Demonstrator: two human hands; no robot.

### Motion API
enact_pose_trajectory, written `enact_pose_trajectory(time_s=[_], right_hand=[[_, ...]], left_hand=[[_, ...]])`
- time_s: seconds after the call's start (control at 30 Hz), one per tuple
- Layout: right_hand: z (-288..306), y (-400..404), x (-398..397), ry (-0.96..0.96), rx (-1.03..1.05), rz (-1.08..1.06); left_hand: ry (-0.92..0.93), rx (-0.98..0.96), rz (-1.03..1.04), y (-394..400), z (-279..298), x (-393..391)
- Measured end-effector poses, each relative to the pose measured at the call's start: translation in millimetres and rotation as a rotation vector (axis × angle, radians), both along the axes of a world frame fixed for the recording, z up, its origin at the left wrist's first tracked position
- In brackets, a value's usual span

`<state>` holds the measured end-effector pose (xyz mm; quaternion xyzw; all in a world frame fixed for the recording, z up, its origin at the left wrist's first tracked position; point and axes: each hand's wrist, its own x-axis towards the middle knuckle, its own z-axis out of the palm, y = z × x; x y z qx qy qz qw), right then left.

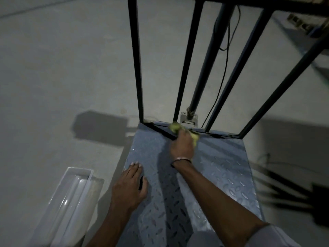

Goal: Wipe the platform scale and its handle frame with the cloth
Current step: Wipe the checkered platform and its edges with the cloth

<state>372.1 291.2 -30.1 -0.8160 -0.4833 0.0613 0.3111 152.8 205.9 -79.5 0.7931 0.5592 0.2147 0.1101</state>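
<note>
Floor: bare grey concrete, dim light.
Scale (204, 175): checker-plate deck, on the floor.
Right hand (182, 145): grip closed on cloth (175, 127) at the frame (137, 59) base.
Left hand (130, 188): flat, fingers spread, bracing the deck.
Advice: press along the corner seam, then up each bar.

Platform scale (222, 175) – embossed, faintly shiny metal; handle frame (137, 68) – dark matt bars.

Dim room, pale grey concrete floor (62, 68) with hard shadows; white trough-shaped tray (71, 198) lies at lower left, dark blurred object (318, 198) at right edge.
</note>
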Motion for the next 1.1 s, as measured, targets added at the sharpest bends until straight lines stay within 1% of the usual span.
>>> enact_pose_trajectory(time_s=[0.03,0.07,0.1,0.13,0.17,0.2,0.23,0.3,0.37,0.43,0.5,0.53,0.6,0.63,0.67,0.73,0.8,0.83,0.87,0.9,0.97,1.0,1.03,1.1], right_hand=[[8,7,-21,-0.046,0.044,0.108],[9,15,-40,-0.097,0.031,0.238],[4,24,-55,-0.147,-0.042,0.397],[-7,30,-66,-0.163,-0.170,0.550],[-20,33,-70,-0.145,-0.332,0.653],[-33,35,-67,-0.137,-0.429,0.697],[-44,35,-58,-0.128,-0.415,0.698],[-54,26,-25,-0.120,-0.309,0.611],[-54,10,25,-0.123,-0.232,0.487],[-54,-15,94,-0.126,-0.161,0.365],[-59,-47,162,-0.136,-0.081,0.293],[-57,-64,188,-0.120,-0.063,0.216],[-59,-93,229,-0.050,-0.096,-0.025],[-56,-103,238,0.019,-0.140,-0.136],[-55,-111,244,0.089,-0.141,-0.230],[-45,-112,231,0.127,0.025,-0.347],[-36,-93,187,0.104,0.170,-0.347],[-29,-78,149,0.125,0.202,-0.279],[-18,-63,106,0.162,0.221,-0.156],[-12,-49,65,0.222,0.205,0.026],[0,-19,-9,0.304,0.034,0.414],[1,-5,-37,0.298,-0.077,0.569],[2,6,-62,0.239,-0.186,0.681],[-8,11,-94,0.053,-0.370,0.810]], left_hand=[[-0.026,-0.023,0.019,-3,-3,1],[-0.040,-0.033,0.025,-6,-7,2],[-0.036,-0.038,0.016,-8,-12,3],[-0.029,-0.046,0.005,-10,-16,2],[-0.031,-0.061,0.001,-11,-17,1],[-0.031,-0.072,0.002,-10,-16,0],[-0.021,-0.083,-0.001,-9,-15,0],[0.007,-0.090,-0.001,-6,-16,0],[0.026,-0.073,0.016,-5,-20,1],[0.037,-0.046,0.014,-2,-24,2],[0.058,-0.023,0.003,-1,-27,2],[0.073,-0.019,-0.003,0,-29,2],[0.086,-0.020,-0.007,-2,-29,3],[0.086,-0.009,-0.006,-2,-29,3],[0.081,0.008,-0.003,-2,-29,3],[0.070,0.027,0.001,-3,-27,5],[0.066,0.014,0.014,-5,-25,9],[0.070,0.005,0.023,-6,-25,9],[0.075,0.000,0.029,-7,-24,8],[0.075,-0.001,0.026,-7,-24,8],[0.084,0.004,0.016,-5,-21,8],[0.087,-0.001,0.021,-5,-19,8],[0.087,-0.006,0.025,-5,-15,9],[0.081,0.003,0.041,-9,-10,10]])
